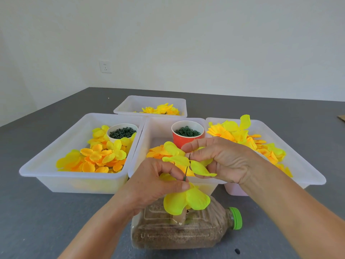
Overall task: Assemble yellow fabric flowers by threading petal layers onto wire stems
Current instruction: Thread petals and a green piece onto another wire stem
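Note:
My left hand [156, 182] pinches a thin dark wire stem [186, 170] just above a yellow petal layer [186, 201] that sits low on it. My right hand [222, 158] pinches a second yellow-green petal layer [188, 161] with the stem's tip poking up through its middle. Both hands are in front of the middle white tray [141, 146], above a plastic bottle.
A sand-filled bottle with a green cap [235, 218] lies on the grey table under my hands. The left tray [56, 141] holds petals and a white cup of green parts [122, 132]. A red cup [186, 136] stands in the middle tray. The right tray [306, 165] and far tray [149, 101] hold more petals.

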Demonstrator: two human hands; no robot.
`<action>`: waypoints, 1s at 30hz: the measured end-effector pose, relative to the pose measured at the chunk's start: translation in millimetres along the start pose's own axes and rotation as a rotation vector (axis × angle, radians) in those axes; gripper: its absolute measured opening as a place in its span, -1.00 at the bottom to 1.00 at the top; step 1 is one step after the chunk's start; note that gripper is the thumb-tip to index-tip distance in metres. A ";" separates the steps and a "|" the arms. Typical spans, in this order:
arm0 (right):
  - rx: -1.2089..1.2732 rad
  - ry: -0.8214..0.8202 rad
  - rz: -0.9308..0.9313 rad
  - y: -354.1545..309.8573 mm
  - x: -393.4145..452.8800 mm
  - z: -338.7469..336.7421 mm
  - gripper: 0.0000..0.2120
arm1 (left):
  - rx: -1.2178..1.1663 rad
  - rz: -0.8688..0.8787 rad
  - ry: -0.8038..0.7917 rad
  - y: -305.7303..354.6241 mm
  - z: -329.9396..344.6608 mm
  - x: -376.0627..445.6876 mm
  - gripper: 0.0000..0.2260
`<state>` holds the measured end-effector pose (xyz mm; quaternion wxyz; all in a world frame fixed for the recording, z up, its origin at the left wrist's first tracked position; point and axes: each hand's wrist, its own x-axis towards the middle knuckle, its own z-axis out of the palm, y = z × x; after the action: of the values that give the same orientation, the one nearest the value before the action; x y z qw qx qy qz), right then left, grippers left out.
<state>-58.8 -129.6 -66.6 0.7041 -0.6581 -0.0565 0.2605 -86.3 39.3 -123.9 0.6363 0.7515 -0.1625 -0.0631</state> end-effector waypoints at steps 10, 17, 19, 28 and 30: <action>-0.130 0.085 -0.090 18.5 -3.1 2.8 -0.81 | -0.097 0.067 -0.035 3.0 -0.6 -3.6 -0.89; -0.082 0.062 -0.046 23.2 -4.5 1.0 -0.79 | -0.040 0.054 -0.028 0.5 -4.2 -4.2 -0.89; -0.061 0.030 -0.026 22.3 -5.7 -1.3 -0.76 | -0.014 0.053 -0.026 0.6 -5.1 -4.1 -0.89; -0.212 0.094 -0.029 23.7 -9.2 0.6 -0.70 | 0.003 0.057 -0.085 -0.2 -11.1 -2.6 -0.80; -0.220 0.085 -0.018 21.9 -8.4 0.6 -0.71 | -0.012 0.052 -0.085 -0.7 -11.8 -2.9 -0.81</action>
<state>-72.7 -132.8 -85.2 0.6319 -0.7412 -0.0608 0.2184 -85.3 51.5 -122.7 0.6349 0.7397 -0.2086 -0.0791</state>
